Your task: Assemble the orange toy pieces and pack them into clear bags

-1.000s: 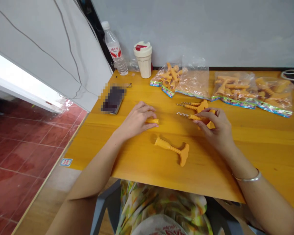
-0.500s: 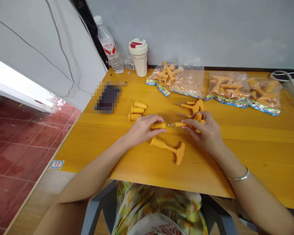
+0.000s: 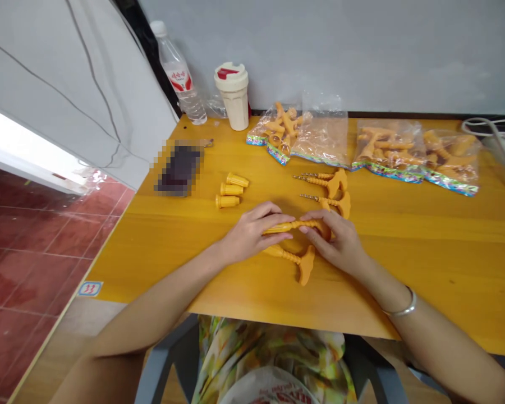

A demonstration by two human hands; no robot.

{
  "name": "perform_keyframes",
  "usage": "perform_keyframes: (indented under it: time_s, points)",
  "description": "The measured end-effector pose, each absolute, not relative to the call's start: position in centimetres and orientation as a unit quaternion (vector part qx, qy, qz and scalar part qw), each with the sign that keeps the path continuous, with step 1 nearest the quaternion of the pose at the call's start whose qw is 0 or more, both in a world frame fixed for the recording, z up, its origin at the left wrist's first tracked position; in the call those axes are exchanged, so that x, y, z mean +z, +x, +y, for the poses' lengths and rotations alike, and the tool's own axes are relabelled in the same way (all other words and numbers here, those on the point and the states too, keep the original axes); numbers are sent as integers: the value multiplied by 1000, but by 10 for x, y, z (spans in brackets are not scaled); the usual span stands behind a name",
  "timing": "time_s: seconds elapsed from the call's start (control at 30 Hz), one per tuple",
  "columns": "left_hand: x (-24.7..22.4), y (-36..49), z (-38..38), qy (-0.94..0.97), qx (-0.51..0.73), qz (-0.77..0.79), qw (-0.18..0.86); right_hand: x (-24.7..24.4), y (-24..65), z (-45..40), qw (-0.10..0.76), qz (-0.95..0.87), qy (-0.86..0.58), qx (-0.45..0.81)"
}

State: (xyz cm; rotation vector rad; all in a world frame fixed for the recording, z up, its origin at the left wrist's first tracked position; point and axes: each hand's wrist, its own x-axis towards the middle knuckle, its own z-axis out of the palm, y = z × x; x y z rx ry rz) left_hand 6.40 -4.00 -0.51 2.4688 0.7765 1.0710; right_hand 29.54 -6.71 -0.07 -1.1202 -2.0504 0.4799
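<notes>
Over the table (image 3: 404, 252), pinches a yellow tube (image 3: 279, 228) in the left hand (image 3: 251, 229) against a corkscrew (image 3: 308, 224) in the right hand (image 3: 341, 238).

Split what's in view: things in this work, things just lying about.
Seemingly in the work:
held corkscrew
sleeved corkscrew
three loose sleeves
bare-screw corkscrews
filled bags

Apparently just lying about:
bottle
cup
phone
</notes>
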Motion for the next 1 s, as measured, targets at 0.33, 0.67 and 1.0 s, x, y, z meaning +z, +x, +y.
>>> perform_keyframes:
  time_s: [0.33,0.67,1.0]
  points:
    - [5,62,-41,827,382,325,255,-2,306,-68,393,-670,-382,501]
    - [3,60,-39,873,380,259,165,7,305,-65,300,-798,-452,263]
    - [3,58,-36,868,404,265,115,-3,313,-56,346,-829,-430,87]
